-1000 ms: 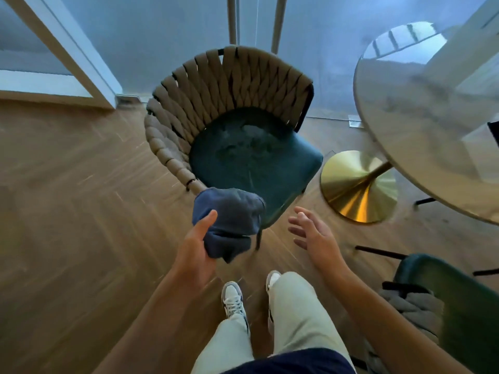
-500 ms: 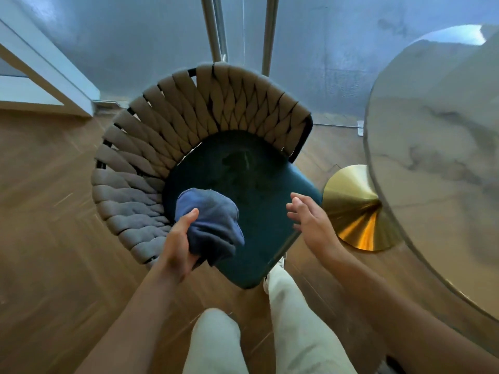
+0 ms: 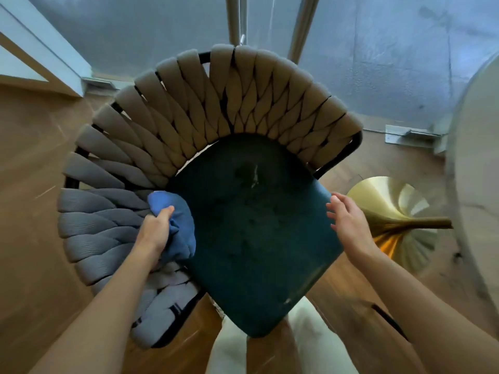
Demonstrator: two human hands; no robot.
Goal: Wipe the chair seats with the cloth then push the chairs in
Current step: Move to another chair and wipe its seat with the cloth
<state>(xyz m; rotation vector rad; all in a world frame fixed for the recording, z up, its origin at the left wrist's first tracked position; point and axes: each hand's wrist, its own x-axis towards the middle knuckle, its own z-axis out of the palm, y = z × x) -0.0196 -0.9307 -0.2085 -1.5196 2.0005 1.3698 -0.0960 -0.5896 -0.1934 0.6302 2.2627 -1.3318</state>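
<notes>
Chair (image 3: 216,168) sits turned away from the table (image 3: 478,163), its woven strap back (image 3: 205,103) curving round the left and far sides and its dark teal seat (image 3: 259,225) open to the person standing over it. That placing makes sense for wiping: pulled out, the whole cushion can be reached from above.

At the left edge of the seat, the left hand (image 3: 155,233) is curled round a bunched blue cloth (image 3: 181,225), thumb laid over the top of the wad. The cloth lies where the seat meets the grey straps of the armrest, touching or just above the cushion; which of the two cannot be told. Gathering the cloth into a ball probably gives a firm pad to drag across the fabric. A pale streak (image 3: 255,176) marks the seat near the back, well apart from the cloth, so the wipe looks barely begun.

Across the cushion, the right hand (image 3: 348,220) is spread with fingers straight and slightly apart, at the seat's right edge, seemingly there to steady the chair. Whether it touches the edge is unclear. Beyond it stands the table's brass base (image 3: 405,217) on the wooden floor (image 3: 29,163).
</notes>
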